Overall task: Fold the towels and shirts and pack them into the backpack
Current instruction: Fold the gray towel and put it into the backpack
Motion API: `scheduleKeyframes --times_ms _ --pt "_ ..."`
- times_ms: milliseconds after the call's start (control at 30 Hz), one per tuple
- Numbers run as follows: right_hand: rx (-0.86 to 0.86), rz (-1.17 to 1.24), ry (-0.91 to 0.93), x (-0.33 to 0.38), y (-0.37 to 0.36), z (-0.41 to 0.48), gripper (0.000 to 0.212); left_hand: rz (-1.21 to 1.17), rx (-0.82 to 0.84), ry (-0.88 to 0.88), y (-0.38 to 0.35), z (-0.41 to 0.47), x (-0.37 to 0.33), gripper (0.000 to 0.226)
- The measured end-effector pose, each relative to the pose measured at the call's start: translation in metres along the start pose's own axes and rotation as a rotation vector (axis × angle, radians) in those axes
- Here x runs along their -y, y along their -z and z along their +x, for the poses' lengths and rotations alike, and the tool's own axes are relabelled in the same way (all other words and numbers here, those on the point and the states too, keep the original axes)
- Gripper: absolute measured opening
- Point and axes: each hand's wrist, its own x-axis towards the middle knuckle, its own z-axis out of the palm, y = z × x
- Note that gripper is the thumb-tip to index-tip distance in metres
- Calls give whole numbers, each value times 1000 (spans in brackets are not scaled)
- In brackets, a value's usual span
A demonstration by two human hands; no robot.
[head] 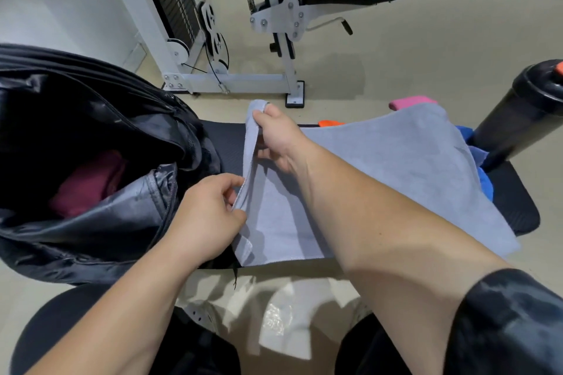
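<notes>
Right hand [275, 138] fingers pinch far corner of grey towel [380, 173], left hand [210, 216] fingers pinch same left edge nearer the body; edge lifted between both grips. Rest of towel spreads rightward from fingers over black bench pad [515, 207]. Open black backpack [91, 222] just left of left hand, maroon cloth [88, 183] inside. Blue cloth [484, 183] under towel's far right side, black bottle [524, 113] beyond it

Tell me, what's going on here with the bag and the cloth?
A person is folding a grey towel on a black bench. The left hand and right hand each pinch its left edge. An open black backpack sits beside it, already holding something dark red.
</notes>
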Motion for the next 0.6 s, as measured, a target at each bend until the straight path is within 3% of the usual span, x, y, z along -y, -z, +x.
scheduleKeyframes --times_ms 233,500,600 --pt "-73 -212 49 27 77 -7 7 -334 175 -31 -39 10 -54 50" --pt "-265 -502 115 43 173 -22 4 -477 351 -115 -119 19 -124 50" --pt "-353 -599 112 38 202 -28 16 -413 380 -130 -151 24 -141 51"
